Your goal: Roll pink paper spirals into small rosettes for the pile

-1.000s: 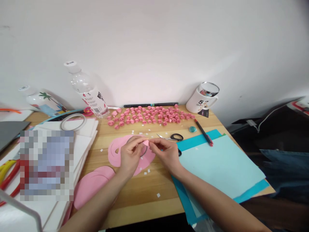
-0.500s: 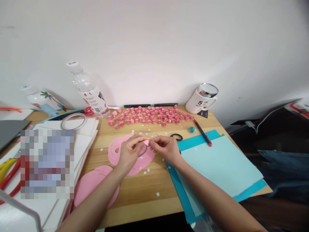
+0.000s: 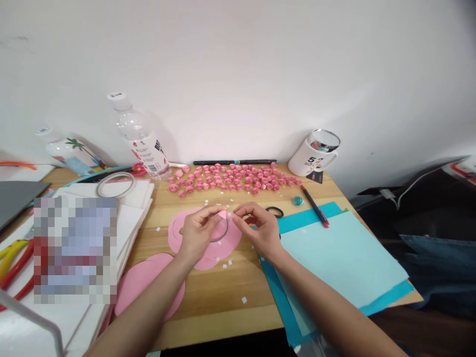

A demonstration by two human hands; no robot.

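Note:
My left hand (image 3: 199, 233) pinches a small pink rolled paper piece (image 3: 222, 214) above a pink paper sheet (image 3: 178, 238) with a tape ring (image 3: 219, 233) lying on it. My right hand (image 3: 260, 228) is pinched just right of the pink piece, holding a tiny white scrap (image 3: 229, 215) at its fingertips. Several finished pink paper rolls (image 3: 230, 179) lie in rows toward the wall.
Scissors (image 3: 275, 212) lie behind my right hand. Light blue and teal sheets (image 3: 334, 253) with a red pen (image 3: 314, 206) are on the right, a mug (image 3: 314, 153) at the back. Two bottles (image 3: 139, 136), a tape roll (image 3: 115, 185) and white sheets (image 3: 134, 208) stand left.
My right hand has pulled slightly away from the pink piece, with a tiny white scrap now showing between the hands. The view shifted a little.

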